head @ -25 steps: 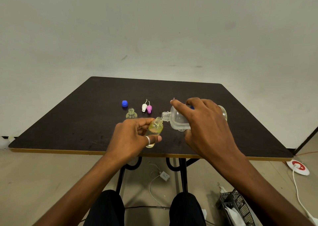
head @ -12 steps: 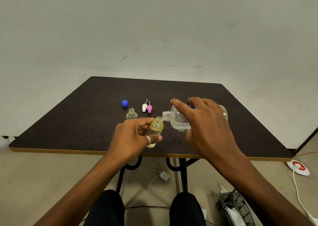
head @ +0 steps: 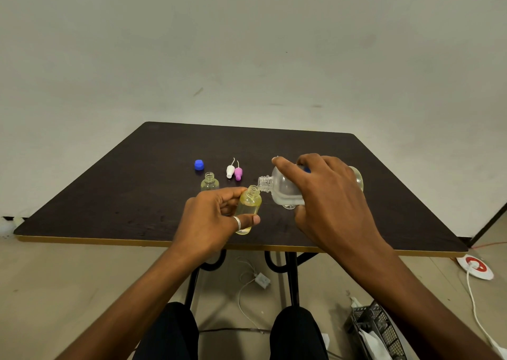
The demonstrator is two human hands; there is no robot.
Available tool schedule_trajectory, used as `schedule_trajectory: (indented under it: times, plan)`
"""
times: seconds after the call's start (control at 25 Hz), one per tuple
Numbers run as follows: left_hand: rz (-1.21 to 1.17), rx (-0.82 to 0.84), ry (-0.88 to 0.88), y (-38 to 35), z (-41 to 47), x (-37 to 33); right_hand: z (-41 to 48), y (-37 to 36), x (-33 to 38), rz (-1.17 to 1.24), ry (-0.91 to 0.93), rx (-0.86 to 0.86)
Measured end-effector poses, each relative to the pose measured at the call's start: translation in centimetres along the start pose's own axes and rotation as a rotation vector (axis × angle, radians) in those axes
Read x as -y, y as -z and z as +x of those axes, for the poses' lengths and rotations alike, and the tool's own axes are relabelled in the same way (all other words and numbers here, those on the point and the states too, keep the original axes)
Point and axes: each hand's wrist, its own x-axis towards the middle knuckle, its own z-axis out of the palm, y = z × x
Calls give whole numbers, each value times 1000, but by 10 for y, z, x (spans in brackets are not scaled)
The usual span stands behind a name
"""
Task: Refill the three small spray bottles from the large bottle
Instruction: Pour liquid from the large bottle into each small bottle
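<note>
Pouring underway, I judge: R hand (head: 329, 203) grips large bottle (head: 282, 189), tipped, mouth at neck of small bottle (head: 248, 206), which L hand (head: 214, 219) holds tilted over table (head: 109, 195), nearly full. 2nd small bottle (head: 210, 182) stands uncapped, level unclear. 3rd not visible; caps left.

I log the table (head: 123, 200) as dark brown with a yellowish edge band. On it: blue cap (head: 199, 164), white spray nozzle (head: 230, 171), pink-purple spray nozzle (head: 238, 173). The nearer small bottle (head: 248, 206) shows pale yellow liquid. The large bottle (head: 285, 192) is clear, colourless. The ring (head: 237, 222) is silver. The floor disc (head: 475, 267) is white with a red mark.
</note>
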Motion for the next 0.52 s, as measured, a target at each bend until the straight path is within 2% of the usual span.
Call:
schedule_trajectory:
  times: [0.52]
  plan:
    - [-61, -1, -11, -3, -3, 1, 0, -3, 0, 29, 2, -11]
